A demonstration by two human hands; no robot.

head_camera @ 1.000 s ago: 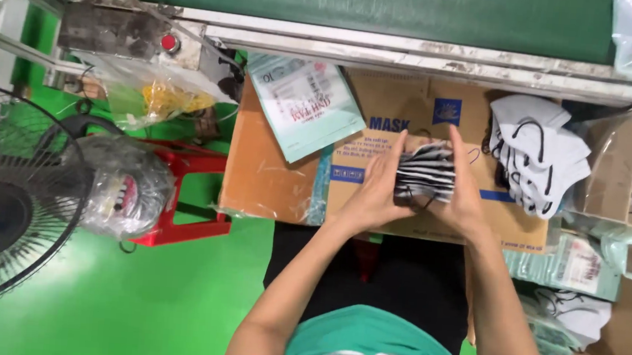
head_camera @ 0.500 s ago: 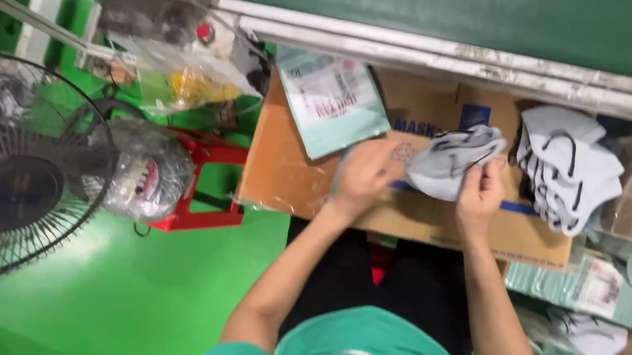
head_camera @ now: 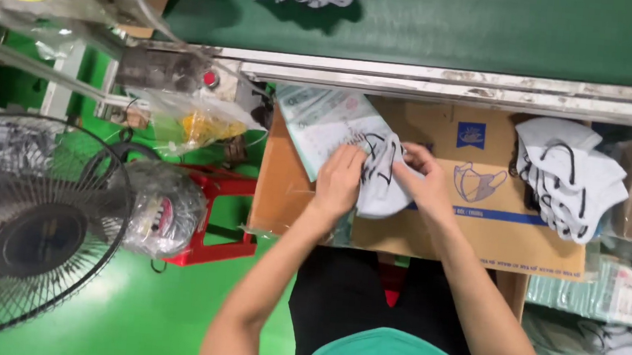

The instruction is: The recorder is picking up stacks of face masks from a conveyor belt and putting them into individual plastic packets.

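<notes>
Overhead, both hands' fingers (head_camera: 354, 162) around white masks (head_camera: 381, 182) above cardboard box (head_camera: 476, 226), green floor (head_camera: 136, 313).

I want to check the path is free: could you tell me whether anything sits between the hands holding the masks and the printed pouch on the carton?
Nothing visible does. The left hand and right hand hold the stack of white masks right at the printed pouch, its edge already overlapping the pouch on the cardboard carton.

White masks (head_camera: 381, 176), black loops; brown carton (head_camera: 477, 204).
</notes>
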